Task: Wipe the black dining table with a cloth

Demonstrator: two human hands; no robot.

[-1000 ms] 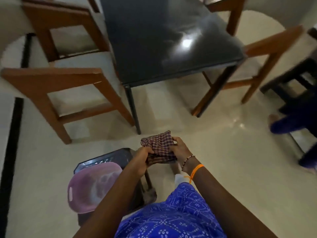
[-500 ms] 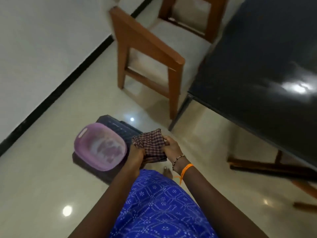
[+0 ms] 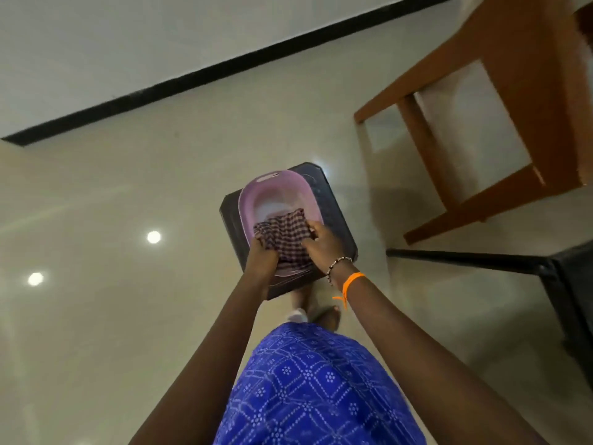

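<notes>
Both hands hold the checked cloth (image 3: pixel 284 240) over the purple basin (image 3: pixel 276 200), which stands on a black stool (image 3: pixel 337 226). The left hand (image 3: pixel 261 256) has its grip clenched on the cloth's left edge, the right hand (image 3: pixel 322 242) on its right edge. The black counter (image 3: pixel 574 274) lies to the right of the basin, with a wooden chair (image 3: pixel 500 101) beyond it.

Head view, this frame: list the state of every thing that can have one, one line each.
Checked cloth: bunched, held over the basin by both hands.
Pink basin: upright on the black stool; contents unclear.
Black stool: standing on the floor, carrying the basin.
Left hand: grips the cloth.
Right hand: grips the cloth.
Wooden chair: upright, unoccupied.
Black dining table: only a corner visible, untouched.
</notes>
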